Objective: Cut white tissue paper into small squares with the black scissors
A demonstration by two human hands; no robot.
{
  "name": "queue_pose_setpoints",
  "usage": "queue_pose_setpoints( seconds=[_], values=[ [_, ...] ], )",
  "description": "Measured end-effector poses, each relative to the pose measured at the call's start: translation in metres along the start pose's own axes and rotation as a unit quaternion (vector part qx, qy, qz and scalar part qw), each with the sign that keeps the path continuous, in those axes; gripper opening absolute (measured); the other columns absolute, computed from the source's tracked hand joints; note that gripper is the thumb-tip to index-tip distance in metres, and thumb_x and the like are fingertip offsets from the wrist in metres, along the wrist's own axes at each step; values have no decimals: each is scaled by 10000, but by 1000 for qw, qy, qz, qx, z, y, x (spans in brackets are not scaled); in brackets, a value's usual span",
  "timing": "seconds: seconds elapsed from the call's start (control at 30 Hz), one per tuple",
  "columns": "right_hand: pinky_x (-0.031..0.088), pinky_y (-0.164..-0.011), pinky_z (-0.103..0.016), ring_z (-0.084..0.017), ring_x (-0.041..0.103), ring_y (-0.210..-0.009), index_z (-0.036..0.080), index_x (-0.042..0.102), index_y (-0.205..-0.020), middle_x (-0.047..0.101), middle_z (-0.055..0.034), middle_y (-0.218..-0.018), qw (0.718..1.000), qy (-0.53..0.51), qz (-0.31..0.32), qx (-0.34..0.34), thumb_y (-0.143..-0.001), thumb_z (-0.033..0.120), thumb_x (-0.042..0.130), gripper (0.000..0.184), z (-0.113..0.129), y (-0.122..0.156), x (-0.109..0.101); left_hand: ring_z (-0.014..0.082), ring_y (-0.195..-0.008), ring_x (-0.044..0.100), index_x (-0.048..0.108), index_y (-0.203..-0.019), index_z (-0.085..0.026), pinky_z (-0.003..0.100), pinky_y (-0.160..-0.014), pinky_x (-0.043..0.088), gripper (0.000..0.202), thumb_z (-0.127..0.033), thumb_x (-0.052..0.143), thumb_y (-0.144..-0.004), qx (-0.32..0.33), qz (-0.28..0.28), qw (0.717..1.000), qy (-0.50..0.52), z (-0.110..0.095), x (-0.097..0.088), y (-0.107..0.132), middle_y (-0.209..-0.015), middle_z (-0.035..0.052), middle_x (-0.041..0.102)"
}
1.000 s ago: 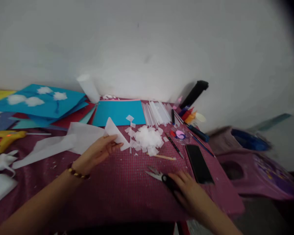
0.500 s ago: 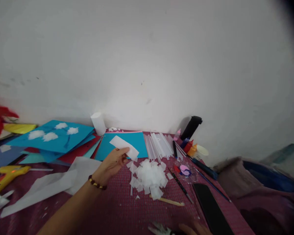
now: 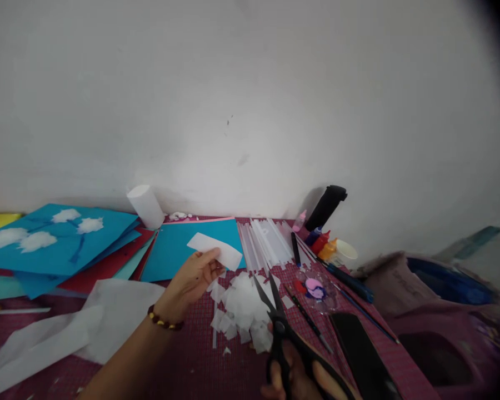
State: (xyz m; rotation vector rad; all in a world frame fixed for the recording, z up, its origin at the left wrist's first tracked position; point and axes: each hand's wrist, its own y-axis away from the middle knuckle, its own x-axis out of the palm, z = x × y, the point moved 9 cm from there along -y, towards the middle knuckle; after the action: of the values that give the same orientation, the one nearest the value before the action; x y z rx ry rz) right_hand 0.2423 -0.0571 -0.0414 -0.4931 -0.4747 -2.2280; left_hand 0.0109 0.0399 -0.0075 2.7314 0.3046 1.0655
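Observation:
My left hand (image 3: 191, 280) pinches a folded strip of white tissue paper (image 3: 215, 251) and holds it up over the red checked tablecloth (image 3: 200, 366). My right hand (image 3: 304, 380) sits at the bottom edge, its fingers through the black handles of a pair of scissors (image 3: 279, 328). The scissor blades are slightly apart and point up towards the strip. Under the blades lies a heap of small white paper squares (image 3: 244, 305).
Blue and red card sheets (image 3: 66, 244) lie at the left, one with white cloud shapes. A white paper roll (image 3: 145, 205), white strips (image 3: 266, 244), paint bottles (image 3: 320, 244), a black flask (image 3: 327, 205), pens, a palette (image 3: 314, 289), a black phone (image 3: 362, 355) and loose white tissue (image 3: 66, 328) surround the work spot.
My right hand picked the scissors up off the cloth and raised them towards the strip. My left hand lifted the white strip higher. The view tilted up, then shifted right.

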Motion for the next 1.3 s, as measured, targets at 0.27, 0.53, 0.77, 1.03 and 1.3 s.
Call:
queue_pose_setpoints(
  seconds=[0.27,0.53,0.77,1.03,1.3],
  values=[
    [471,-825,-453,-194,633,-716,184,526,-1257,664,-91,-877,990,-117,62,-40,-795,564,639,608,-11,-37,-3,143,-621,666,671,-672,-131,242,-619,532,162,-238,791,-685,-17,20,998,-55,1,-4,0,-650,31,720],
    [485,-716,-352,-188,659,-705,154,495,-1277,675,-99,-851,987,-130,81,-47,-801,562,636,642,-12,-36,-3,154,-577,611,728,-679,-121,268,-629,497,202,-320,758,-700,-22,111,969,-219,9,13,7,-623,64,700],
    [489,-764,-396,-165,640,-659,154,499,-1253,673,-87,-829,982,-154,102,-29,-781,577,650,652,-12,-40,2,163,-562,591,732,-703,-145,261,-570,454,144,-286,750,-677,-5,112,941,-319,11,11,8,-635,65,699],
    [404,-522,-230,-131,544,-529,159,529,-1219,614,-29,-662,977,-203,65,7,-796,703,520,690,-39,-33,-4,162,-529,582,707,-639,-158,251,-532,403,151,-298,753,-672,-12,86,937,-339,15,10,10,-554,48,679],
    [438,-657,-284,-184,587,-718,220,540,-1261,662,-58,-832,985,-166,-37,19,-850,565,575,538,-47,-21,-20,125,-512,532,685,-628,-149,232,-532,394,188,-318,762,-659,-7,75,965,-253,25,7,4,-543,13,636]
  ],
)
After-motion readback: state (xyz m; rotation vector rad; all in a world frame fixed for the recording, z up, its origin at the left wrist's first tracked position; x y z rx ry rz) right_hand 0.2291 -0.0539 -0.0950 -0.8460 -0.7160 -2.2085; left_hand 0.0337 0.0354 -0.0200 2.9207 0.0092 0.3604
